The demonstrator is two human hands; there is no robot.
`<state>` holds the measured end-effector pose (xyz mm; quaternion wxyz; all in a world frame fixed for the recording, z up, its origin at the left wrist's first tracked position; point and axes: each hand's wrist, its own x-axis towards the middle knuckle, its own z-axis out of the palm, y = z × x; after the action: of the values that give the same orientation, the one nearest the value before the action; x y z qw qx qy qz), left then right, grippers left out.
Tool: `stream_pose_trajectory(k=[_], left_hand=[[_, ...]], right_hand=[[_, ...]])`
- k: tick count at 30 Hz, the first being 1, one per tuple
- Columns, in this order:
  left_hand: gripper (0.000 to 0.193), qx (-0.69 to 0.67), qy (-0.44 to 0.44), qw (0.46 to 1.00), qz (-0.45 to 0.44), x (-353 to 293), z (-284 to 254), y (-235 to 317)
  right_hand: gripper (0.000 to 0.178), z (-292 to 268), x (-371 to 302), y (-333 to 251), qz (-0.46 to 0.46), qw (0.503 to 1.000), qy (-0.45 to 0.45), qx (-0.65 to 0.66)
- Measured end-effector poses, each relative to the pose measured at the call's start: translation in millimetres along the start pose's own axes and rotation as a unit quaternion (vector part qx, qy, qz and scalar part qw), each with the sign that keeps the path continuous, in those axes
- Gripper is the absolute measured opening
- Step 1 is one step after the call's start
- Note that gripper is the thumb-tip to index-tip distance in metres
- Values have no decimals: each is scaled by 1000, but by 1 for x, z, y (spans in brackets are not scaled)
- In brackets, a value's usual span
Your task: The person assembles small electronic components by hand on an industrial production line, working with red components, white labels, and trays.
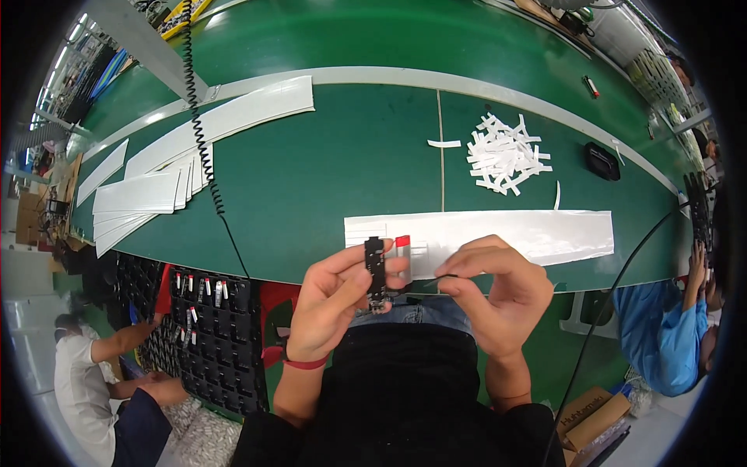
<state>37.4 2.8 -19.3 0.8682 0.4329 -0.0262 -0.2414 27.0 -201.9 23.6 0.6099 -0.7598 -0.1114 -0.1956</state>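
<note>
My left hand (320, 307) is closed on a slim black circuit board (375, 266), held upright between thumb and fingers. Beside the board, among the same fingers, is a small silver battery (404, 263) with a red end. To its right, my right hand (504, 300) pinches a small thin dark piece (445, 277) between thumb and forefinger; its kind is too small to make out, and whether it joins the board I cannot tell. Both hands are at the near table edge, over the lower side of a long glossy white sheet (517, 233) with a few strips at its left end.
White paper strips (507, 156) lie heaped beyond the sheet, near a black oval object (601, 161). Long white sheets (226, 124) are stacked at left, behind a hanging coiled black cord (204, 148). Black trays (222, 342) hold small parts at lower left. People sit on both sides.
</note>
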Motion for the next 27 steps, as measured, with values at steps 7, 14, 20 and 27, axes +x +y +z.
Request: stream_pose_trajectory(k=[7,14,20,27], left_hand=[[42,53,-12,999,-1,7,8,-5],[42,9,-32,999,26,6,13,-5],[47,87,-6,996,-27,3,16,3],[37,169,50,984,-5,0,20,-6]], right_hand=[[12,5,-5,-5,167,980,-74,84],[12,10,-6,2,153,983,-74,73],[17,10,-4,9,61,996,-58,-33],[33,15,-3,11,77,992,6,-98]])
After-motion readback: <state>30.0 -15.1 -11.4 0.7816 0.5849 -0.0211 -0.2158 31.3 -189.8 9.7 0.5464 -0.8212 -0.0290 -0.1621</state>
